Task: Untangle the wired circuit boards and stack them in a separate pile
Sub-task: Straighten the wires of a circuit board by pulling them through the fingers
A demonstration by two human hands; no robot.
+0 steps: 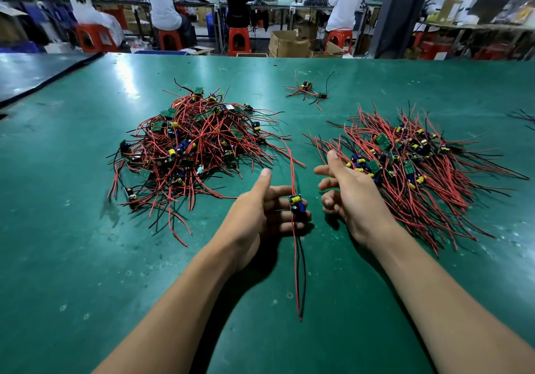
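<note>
The green bench (72, 199) is wide and flat; on its left side sits the tangled pile (191, 147), a tall heap of boards and wires all mixed up; on its right side lies the sorted pile (411, 168), flatter, with its wires fanned out; a little bunch (309, 89) of boards lies far back, well apart from both.

The left hand (257, 214) is between the two piles, near the front; its fingers (278, 192) curl round one small circuit board (296, 204), and its thumb sticks up, off the board; the right hand (347, 191) is just beside it, at the edge of the sorted pile, fingers loosely bent and holding nothing.

The board looks very light and hard, with little round parts that could snap; the board's edges look like the best place to hold it. Its long red wire (296, 272) and black wire (304, 272) are thin and floppy and trail toward the person; another red wire (291, 159) runs up toward the tangled pile and may snag there, so a slow, soft pull looks safest.
</note>
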